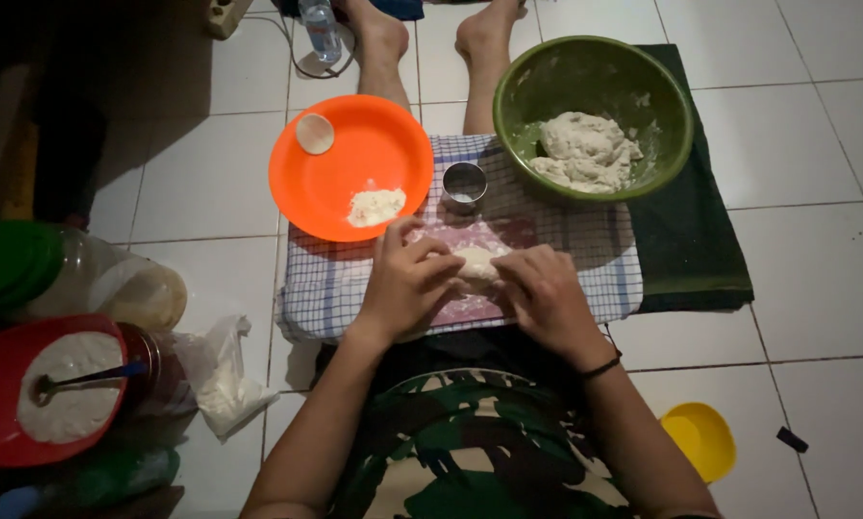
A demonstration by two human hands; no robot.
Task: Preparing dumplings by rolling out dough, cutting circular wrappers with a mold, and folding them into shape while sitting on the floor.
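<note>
A small pale lump of dough [475, 264] lies on a floured pinkish board [508, 235] over a blue checked cloth [325, 284]. My left hand [407, 284] and my right hand [547, 293] press on the lump from either side, fingers curled over it. Just beyond stands a small round metal cutter [464, 185]. An orange plate [350, 168] to the left holds a heap of flour [375, 206] and one flat dough disc [315, 134]. A green bowl [595, 72] at the right holds a large mass of dough [587, 152].
A dark green cloth [691, 250] lies under the bowl. At the left sit a red bowl of flour with a spoon [51, 394], a plastic jar [85, 279] and a plastic bag [220, 375]. A yellow lid [702, 440] lies on the white tiles; a water bottle [321, 29] stands by my feet.
</note>
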